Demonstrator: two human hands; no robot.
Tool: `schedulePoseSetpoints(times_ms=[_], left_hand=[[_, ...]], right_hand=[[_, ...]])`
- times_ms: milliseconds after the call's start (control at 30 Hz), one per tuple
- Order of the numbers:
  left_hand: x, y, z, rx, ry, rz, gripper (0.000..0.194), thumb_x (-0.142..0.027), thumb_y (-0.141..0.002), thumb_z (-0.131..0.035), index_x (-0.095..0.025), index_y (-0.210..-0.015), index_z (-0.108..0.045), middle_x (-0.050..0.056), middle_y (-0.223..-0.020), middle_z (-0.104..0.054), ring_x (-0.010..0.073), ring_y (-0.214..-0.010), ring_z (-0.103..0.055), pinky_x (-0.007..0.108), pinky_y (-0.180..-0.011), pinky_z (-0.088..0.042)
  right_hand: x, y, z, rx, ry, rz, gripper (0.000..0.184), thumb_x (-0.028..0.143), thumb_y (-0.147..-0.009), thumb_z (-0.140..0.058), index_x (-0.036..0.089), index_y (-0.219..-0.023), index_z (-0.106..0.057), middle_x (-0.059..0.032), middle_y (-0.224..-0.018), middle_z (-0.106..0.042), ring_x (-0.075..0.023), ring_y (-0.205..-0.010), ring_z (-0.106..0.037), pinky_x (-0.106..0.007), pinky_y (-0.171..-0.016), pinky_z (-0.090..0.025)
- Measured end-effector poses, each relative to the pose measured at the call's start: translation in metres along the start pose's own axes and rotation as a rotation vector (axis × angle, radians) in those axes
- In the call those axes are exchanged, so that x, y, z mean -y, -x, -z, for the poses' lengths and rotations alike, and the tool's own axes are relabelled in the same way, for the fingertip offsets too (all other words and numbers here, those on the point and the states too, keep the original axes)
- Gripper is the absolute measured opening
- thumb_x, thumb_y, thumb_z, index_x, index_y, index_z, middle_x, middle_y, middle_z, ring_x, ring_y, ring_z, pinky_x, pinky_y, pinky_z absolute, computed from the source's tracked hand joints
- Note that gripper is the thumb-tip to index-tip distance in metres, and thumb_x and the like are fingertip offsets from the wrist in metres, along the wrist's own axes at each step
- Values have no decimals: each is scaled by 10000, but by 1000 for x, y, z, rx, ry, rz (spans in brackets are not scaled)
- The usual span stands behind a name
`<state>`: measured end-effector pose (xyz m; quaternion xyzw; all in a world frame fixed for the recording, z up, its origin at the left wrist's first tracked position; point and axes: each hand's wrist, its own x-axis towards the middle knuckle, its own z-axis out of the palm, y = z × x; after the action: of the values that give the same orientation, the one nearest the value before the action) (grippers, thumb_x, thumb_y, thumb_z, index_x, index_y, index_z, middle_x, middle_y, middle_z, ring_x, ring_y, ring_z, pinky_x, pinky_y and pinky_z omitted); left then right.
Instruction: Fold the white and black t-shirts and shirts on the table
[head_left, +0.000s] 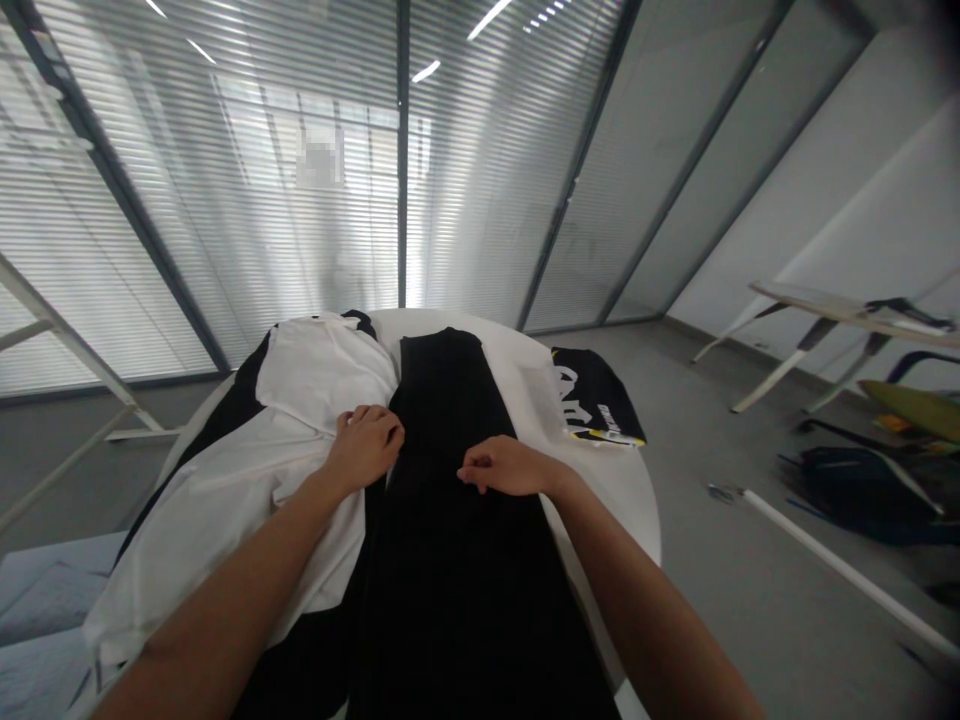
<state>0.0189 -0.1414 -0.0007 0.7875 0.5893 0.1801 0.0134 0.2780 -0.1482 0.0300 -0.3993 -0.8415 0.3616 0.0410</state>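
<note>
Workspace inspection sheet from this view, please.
surface: round white table, mostly covered by cloth.
job's things: long black garment laid down the middle; white shirt with black fabric showing at its far-side edge, lying beside it.
clutter: folded black printed garment with yellow trim at the table's far right edge.
hands: left hand curled on the white shirt by the black garment; right hand on the black garment.
cables: nothing seen.
surroundings: glass partition with blinds; side table with papers; dark bag and white tube on the grey floor.
</note>
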Motion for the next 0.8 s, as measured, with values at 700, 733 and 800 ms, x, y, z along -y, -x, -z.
schedulePoseSetpoints(times_ms=[700, 733, 800], left_hand=[[0, 10, 7, 282, 0, -116, 798, -195, -722, -536, -314, -1483, -328, 69, -1561, -288, 277, -1426, -251, 541, -1143, -164], [-1, 10, 6, 247, 9, -122, 785, -173, -725, -522, -318, -1475, -343, 62, -1556, -297, 264, -1422, -263, 525, -1145, -175], [-3, 10, 3, 207, 26, -151, 728, -164, -761, -494, -325, -1460, -371, 44, -1553, -309, 243, -1423, -267, 509, -1153, -171]], right_hand=[[-32, -17, -13, -308, 441, -100, 609, 567, -965, -300, 251, -1482, -359, -94, -1560, -276, -285, -1445, -212, -492, -1156, -193], [-31, -18, -12, -352, 446, -109, 589, 553, -971, -295, 261, -1478, -365, -87, -1558, -284, -282, -1448, -205, -500, -1156, -181], [-31, -19, -12, -429, 461, -132, 577, 536, -978, -288, 278, -1493, -327, -74, -1571, -256, -276, -1460, -157, -512, -1156, -161]])
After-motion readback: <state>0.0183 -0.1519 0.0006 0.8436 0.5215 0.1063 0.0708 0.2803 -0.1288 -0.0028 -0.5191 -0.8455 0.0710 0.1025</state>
